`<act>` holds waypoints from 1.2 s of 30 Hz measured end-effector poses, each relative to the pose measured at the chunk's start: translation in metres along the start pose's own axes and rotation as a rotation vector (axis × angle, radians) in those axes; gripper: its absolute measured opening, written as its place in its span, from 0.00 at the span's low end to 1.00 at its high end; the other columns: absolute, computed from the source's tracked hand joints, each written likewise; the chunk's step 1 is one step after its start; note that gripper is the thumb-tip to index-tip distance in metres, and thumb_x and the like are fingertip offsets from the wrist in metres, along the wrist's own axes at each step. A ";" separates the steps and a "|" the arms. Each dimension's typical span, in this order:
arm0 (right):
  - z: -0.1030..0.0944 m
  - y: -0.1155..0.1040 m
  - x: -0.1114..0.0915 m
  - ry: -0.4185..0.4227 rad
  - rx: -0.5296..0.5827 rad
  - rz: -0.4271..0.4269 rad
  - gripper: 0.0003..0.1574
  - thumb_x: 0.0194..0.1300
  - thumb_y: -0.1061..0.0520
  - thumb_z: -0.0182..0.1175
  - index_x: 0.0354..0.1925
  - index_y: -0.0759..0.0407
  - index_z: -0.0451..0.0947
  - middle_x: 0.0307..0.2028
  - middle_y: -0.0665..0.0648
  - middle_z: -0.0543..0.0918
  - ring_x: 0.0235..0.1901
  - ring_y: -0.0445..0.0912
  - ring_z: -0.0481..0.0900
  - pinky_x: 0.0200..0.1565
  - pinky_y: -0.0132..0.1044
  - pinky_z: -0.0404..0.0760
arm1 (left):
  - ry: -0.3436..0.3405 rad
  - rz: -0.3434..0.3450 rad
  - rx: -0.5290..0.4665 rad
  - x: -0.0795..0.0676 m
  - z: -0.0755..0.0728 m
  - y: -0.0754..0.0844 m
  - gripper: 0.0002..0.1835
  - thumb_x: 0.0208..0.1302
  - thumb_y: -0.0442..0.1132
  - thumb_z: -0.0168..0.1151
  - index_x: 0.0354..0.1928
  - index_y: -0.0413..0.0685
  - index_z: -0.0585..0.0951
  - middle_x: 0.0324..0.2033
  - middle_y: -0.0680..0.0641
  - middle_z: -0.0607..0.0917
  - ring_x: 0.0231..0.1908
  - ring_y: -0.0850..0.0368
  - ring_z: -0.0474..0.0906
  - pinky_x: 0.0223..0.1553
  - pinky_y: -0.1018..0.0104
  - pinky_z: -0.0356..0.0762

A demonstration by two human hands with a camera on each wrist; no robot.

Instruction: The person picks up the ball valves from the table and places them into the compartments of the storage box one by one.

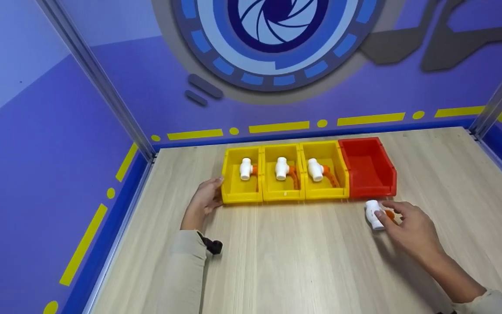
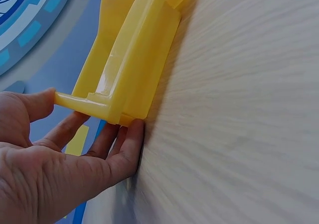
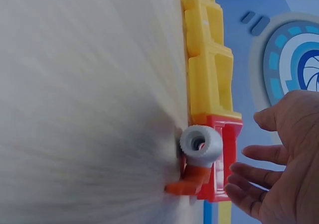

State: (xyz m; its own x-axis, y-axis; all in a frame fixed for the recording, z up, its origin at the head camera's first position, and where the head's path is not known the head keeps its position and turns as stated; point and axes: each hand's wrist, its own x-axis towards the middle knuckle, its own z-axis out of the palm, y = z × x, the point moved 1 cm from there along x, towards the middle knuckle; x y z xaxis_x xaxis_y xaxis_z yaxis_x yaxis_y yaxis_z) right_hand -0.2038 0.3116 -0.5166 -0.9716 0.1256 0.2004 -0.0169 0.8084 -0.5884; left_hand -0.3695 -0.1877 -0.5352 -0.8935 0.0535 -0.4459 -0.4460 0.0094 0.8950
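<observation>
My left hand [image 1: 204, 198] holds the left end of a row of yellow bins; in the left wrist view its thumb is on the rim of the yellow bin [image 2: 127, 84] and its other fingers lie against the outside. A white ball valve [image 1: 374, 216] with an orange handle sits on the table in front of the red bin [image 1: 373, 189]. My right hand [image 1: 414, 229] is beside this valve. In the right wrist view, its loosely spread fingers [image 3: 256, 176] stand apart from the ball valve [image 3: 202, 147] and hold nothing.
Three yellow bins each contain a white ball valve [image 1: 246, 169] with an orange handle. The red bin adjoins their right end, with no valve inside. A wooden table [image 1: 277, 257] supports everything. Printed purple-blue panels [image 1: 124, 78] and metal posts [image 1: 98, 78] enclose it.
</observation>
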 end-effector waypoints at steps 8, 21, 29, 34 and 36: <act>0.003 0.006 0.002 -0.080 -0.051 0.035 0.37 0.71 0.43 0.70 0.68 0.63 0.79 0.66 0.75 0.79 0.64 0.73 0.74 0.63 0.73 0.73 | -0.009 0.000 -0.017 0.001 0.000 0.000 0.29 0.86 0.51 0.48 0.80 0.46 0.67 0.72 0.41 0.78 0.69 0.48 0.76 0.73 0.48 0.74; 0.016 0.015 0.012 -0.218 -0.140 0.053 0.55 0.63 0.29 0.72 0.73 0.63 0.74 0.60 0.72 0.83 0.52 0.65 0.77 0.50 0.60 0.82 | -0.003 0.011 -0.028 -0.002 0.001 -0.001 0.28 0.86 0.50 0.48 0.80 0.49 0.68 0.71 0.41 0.78 0.67 0.48 0.76 0.70 0.50 0.76; 0.019 0.009 0.022 -0.271 -0.186 0.049 0.45 0.65 0.39 0.74 0.69 0.65 0.78 0.33 0.56 0.86 0.34 0.50 0.75 0.35 0.39 0.69 | -0.011 0.016 -0.032 -0.001 0.000 -0.001 0.27 0.86 0.50 0.49 0.78 0.48 0.70 0.69 0.40 0.79 0.65 0.49 0.76 0.69 0.51 0.76; 0.018 0.006 0.026 -0.305 -0.213 0.042 0.39 0.65 0.43 0.74 0.66 0.66 0.80 0.28 0.55 0.86 0.32 0.51 0.74 0.35 0.41 0.69 | -0.013 0.015 -0.018 -0.001 -0.001 -0.001 0.27 0.86 0.52 0.48 0.78 0.49 0.71 0.70 0.40 0.80 0.65 0.49 0.77 0.70 0.49 0.76; 0.019 0.005 0.027 -0.310 -0.219 0.036 0.38 0.65 0.44 0.74 0.65 0.66 0.81 0.28 0.55 0.86 0.32 0.52 0.74 0.35 0.42 0.69 | -0.009 0.008 -0.020 -0.001 -0.002 -0.001 0.27 0.86 0.52 0.48 0.78 0.49 0.71 0.70 0.41 0.80 0.66 0.49 0.77 0.70 0.49 0.75</act>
State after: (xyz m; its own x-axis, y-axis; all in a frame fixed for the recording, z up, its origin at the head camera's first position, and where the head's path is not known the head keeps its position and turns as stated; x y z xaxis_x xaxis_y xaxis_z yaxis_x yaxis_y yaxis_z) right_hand -0.2344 0.3085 -0.5288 -0.9965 0.0031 -0.0834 0.0365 0.9146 -0.4027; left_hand -0.3679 -0.1899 -0.5357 -0.8966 0.0622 -0.4384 -0.4399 -0.0114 0.8980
